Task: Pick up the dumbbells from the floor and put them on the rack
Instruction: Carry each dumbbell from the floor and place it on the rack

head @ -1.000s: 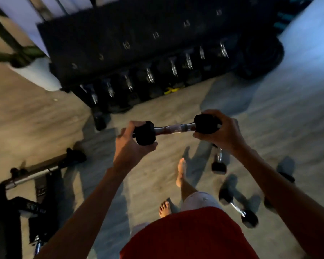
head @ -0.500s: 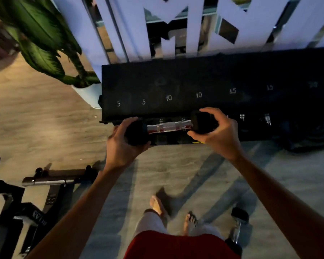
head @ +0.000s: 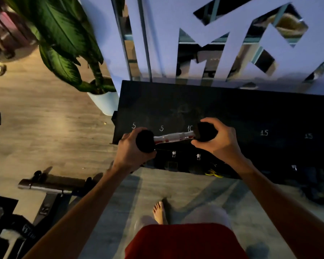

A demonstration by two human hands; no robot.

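The floor is wood-look plank, pale brown at the left and greyer in front of the black rack, which stands against a white partition with angular cut-out openings. A large-leafed plant in a white pot sits just beside the rack's left end, and a grey metal bench frame lies on the floor at the lower left. The room is dim.

Handwritten white numbers run along the rack's top shelf: 5, 5, 10, then 15, 15 farther right. The text on the bench frame is too blurred to read.

The dumbbell is held in the air over the rack's front edge, near the 5 and 10 marks. Its long axis runs left to right, the right end tilted slightly up. The hands are apart, one at each end: the left hand grips the left black head, and the right hand curls over the right one, leaving the shiny handle bare between them.
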